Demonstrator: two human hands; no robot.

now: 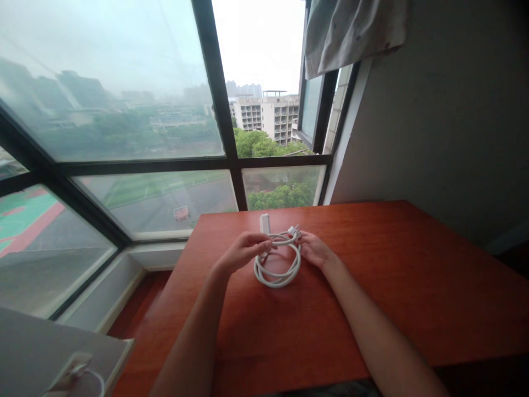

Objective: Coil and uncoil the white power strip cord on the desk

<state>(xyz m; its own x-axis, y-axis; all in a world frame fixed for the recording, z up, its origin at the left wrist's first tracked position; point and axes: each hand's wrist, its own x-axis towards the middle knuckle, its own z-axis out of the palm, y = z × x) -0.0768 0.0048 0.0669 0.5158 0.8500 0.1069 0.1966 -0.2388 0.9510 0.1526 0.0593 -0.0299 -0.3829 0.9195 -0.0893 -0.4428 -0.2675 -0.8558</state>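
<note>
A white power cord (pixel 278 281) lies in loose coils on the reddish-brown table, between my two hands. Its pronged plug (pixel 294 230) is at the upper right of the coils, by the fingertips of my right hand (pixel 314 249), which are closed round the cord near the plug. On the other side, my left hand (pixel 248 249) pinches the upper left of the coils between thumb and fingers. Just behind my left fingers is a white block (pixel 265 223), apparently a power strip; its lower end is hidden by my hand.
The wooden table (pixel 397 275) reaches to the window frame (pixel 173 165) and the wall on the right. One window pane stands open beneath a hanging curtain (pixel 355 33). At the lower left, a wall socket (pixel 76 366) has a white lead plugged into it.
</note>
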